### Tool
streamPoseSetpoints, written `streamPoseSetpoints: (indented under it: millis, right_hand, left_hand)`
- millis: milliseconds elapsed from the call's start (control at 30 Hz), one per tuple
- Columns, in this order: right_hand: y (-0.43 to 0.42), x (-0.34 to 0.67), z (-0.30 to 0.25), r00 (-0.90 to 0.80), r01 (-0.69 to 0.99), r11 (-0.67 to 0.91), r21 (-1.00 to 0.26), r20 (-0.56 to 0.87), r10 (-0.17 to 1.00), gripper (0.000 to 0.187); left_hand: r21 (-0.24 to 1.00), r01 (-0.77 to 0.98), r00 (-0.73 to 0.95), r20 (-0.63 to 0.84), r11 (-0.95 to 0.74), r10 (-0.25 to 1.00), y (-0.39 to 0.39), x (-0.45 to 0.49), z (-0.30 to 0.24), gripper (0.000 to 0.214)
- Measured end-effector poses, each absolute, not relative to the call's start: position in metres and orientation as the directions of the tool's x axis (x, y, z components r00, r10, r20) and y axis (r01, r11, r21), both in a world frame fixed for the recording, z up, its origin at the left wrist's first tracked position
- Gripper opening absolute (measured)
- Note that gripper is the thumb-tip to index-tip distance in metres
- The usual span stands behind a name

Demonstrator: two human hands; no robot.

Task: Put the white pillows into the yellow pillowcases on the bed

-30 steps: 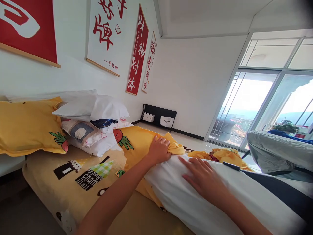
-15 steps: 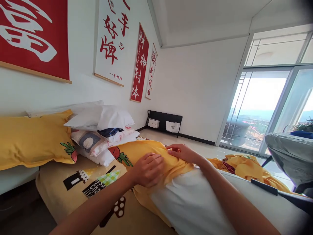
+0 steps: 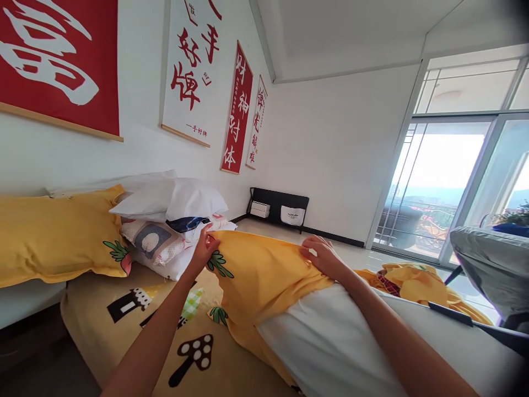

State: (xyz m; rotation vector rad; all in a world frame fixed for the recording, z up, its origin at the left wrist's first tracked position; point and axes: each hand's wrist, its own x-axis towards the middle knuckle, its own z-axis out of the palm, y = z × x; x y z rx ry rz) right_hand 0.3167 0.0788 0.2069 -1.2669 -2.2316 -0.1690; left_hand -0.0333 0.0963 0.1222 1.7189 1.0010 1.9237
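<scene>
A yellow pillowcase (image 3: 264, 270) with carrot prints is drawn partway over a white pillow (image 3: 330, 336), whose bare end lies toward me. My left hand (image 3: 204, 251) pinches the case's far left corner and lifts it. At the far right part of the same edge, my right hand (image 3: 324, 256) grips the cloth between thumb and fingers. The case's far edge is stretched between both hands. Part of the pillow is hidden inside the case.
A yellow carrot-print pillow (image 3: 61, 237) lies at the left beside stacked white pillows (image 3: 190, 198) and a patterned cushion (image 3: 151, 240). Underneath is a beige printed blanket (image 3: 136, 336). Crumpled yellow cloth (image 3: 413, 284) and a covered grey chair (image 3: 491, 264) are at the right.
My left hand has moved from the middle of the pillowcase, away and to the left, to its corner. The far edge is now raised and pulled taut. My right hand has shifted slightly right.
</scene>
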Motion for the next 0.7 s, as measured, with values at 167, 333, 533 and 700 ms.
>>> streamPoseSetpoints:
  millis: [167,333,533,700]
  right_hand:
    - [0.071,0.315,0.209,-0.22,0.662,0.613,-0.431,0.67,0.709,0.036]
    - [0.062,0.313,0.208,-0.092,0.615,0.605,-0.505,0.716,0.692,0.039]
    - [0.068,0.327,0.204,0.056,0.845,0.39,-0.365,0.786,0.615,0.033]
    - [0.078,0.336,0.198,-0.234,0.768,0.471,-0.433,0.495,0.837,0.037]
  left_hand:
    - [0.873,-0.211,0.164,0.474,-0.439,0.865,0.087,-0.031,0.119,0.063]
    - [0.867,-0.234,0.065,0.465,-0.44,0.883,0.086,-0.019,0.128,0.037]
    - [0.808,-0.15,0.129,0.587,-0.569,0.8,0.064,-0.014,0.155,0.028]
    - [0.802,-0.122,0.473,0.565,-0.585,0.676,0.047,-0.028,0.168,0.035]
